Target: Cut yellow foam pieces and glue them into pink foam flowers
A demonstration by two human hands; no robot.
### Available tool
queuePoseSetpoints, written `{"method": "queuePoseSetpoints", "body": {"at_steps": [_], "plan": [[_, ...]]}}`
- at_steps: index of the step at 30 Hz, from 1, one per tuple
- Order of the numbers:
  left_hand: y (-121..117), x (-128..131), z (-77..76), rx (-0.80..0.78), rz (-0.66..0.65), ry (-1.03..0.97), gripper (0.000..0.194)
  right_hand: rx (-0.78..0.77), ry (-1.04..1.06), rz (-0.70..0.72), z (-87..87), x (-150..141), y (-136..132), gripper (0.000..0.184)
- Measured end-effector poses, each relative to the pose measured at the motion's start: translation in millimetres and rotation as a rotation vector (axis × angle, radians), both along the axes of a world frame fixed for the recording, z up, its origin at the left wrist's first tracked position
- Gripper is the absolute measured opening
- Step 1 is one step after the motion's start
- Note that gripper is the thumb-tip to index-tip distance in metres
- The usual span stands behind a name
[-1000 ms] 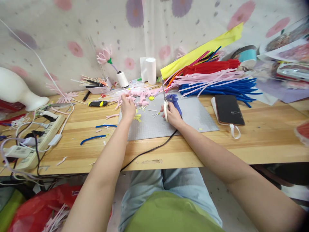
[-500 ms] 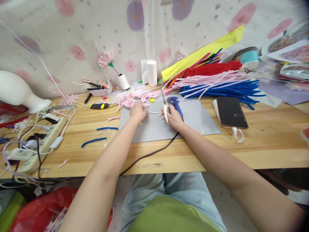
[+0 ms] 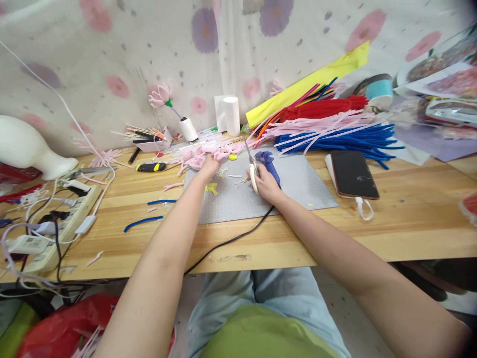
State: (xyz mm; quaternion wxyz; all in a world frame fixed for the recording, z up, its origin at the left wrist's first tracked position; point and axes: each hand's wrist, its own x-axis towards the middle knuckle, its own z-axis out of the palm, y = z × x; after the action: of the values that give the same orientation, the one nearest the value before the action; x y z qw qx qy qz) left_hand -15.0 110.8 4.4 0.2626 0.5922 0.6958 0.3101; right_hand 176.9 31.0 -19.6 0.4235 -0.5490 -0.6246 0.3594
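My right hand (image 3: 267, 184) is closed on a pair of scissors (image 3: 254, 174) with pale handles, blades pointing away from me. A blue glue gun (image 3: 269, 166) lies just beyond that hand on the grey cutting mat (image 3: 298, 191). My left hand (image 3: 209, 166) reaches into the pile of pink fuzzy-wire petals (image 3: 194, 161) at the mat's far left; its fingertips are hidden among them, so I cannot see whether it grips one. Short white wire bits (image 3: 234, 176), yellow scraps (image 3: 211, 188) and a small yellow piece (image 3: 232, 157) lie on the mat.
Bundles of blue pipe cleaners (image 3: 343, 139) and red pipe cleaners (image 3: 324, 108) lie at back right. A phone (image 3: 354, 174) lies right of the mat. A utility knife (image 3: 151, 167), a power strip (image 3: 70, 223) and a foam head (image 3: 30, 149) are leftward. A black cord (image 3: 234, 238) crosses the front.
My left hand has moved away from me, up to the pink pile, uncovering yellow scraps and white wire bits on the mat. My right hand still holds the scissors in nearly the same spot.
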Motion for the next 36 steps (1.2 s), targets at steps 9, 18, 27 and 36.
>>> {"method": "queuePoseSetpoints", "body": {"at_steps": [9,18,27,36], "plan": [[-37,-12,23.4,0.122,-0.361,0.329,0.052,-0.009,-0.026,0.003,-2.1,1,2,0.035],[-43,-5,17.4,0.023,-0.166,0.36,0.048,-0.002,-0.049,0.021,-2.3,1,2,0.034],[-33,-2,9.1,0.017,-0.035,0.197,0.054,0.002,-0.066,0.037,-2.4,2,1,0.034],[-25,-20,16.7,0.014,0.196,-0.284,0.047,-0.006,-0.105,0.038,1.6,1,-1,0.033]]}}
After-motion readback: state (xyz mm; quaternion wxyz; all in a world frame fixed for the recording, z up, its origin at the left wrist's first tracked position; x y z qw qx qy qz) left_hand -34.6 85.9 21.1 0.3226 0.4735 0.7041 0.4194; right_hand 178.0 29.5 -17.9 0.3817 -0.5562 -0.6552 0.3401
